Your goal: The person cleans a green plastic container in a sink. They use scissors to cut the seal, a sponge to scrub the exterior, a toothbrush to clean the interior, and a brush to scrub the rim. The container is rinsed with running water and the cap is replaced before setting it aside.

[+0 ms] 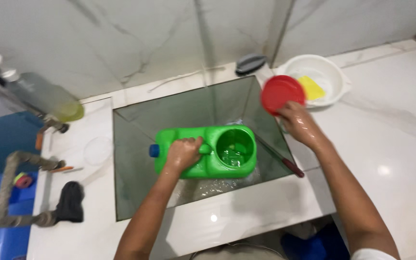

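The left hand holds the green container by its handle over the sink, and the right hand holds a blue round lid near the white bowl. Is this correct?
Not quite. In the head view, the lid in the right hand is red, not blue. The rest holds: the left hand grips the green container by its handle over the sink, and the lid is beside the white bowl.

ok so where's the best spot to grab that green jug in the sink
Probably by the moulded handle on top of the green jug, coming from above. The jug stands in the sink with the handle facing up, between the blue cap and the wide open mouth. The left hand already wraps it there.
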`<state>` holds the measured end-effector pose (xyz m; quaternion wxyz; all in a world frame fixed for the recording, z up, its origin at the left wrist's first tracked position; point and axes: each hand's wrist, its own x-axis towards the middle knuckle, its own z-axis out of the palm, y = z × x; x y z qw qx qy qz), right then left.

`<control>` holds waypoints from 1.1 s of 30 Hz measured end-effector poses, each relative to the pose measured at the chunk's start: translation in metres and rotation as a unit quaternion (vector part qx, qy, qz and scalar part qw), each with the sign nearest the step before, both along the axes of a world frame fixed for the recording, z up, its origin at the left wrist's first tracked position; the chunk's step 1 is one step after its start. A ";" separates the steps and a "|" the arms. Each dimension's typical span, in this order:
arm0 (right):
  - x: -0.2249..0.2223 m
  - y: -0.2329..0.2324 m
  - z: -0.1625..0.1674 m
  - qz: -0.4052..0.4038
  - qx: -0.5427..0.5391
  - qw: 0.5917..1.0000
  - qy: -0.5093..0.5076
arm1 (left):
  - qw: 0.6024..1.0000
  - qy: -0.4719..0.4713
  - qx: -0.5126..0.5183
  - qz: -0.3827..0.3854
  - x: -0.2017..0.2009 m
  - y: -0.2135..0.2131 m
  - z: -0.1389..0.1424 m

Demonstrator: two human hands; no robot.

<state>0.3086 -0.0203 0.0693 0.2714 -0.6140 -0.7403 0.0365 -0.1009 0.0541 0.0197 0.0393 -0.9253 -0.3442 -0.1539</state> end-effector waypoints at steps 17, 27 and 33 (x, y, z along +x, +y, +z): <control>-0.146 0.176 -0.059 0.118 0.024 0.967 0.224 | 0.995 -0.038 -0.085 0.041 -0.044 -0.023 -0.004; -0.021 0.119 -0.017 -0.067 -0.044 0.825 0.559 | 0.990 -0.054 -0.126 -0.026 0.015 0.028 -0.010; -0.052 0.072 -0.060 -0.163 -0.039 0.971 0.169 | 0.992 -0.023 -0.125 -0.001 0.072 0.041 -0.014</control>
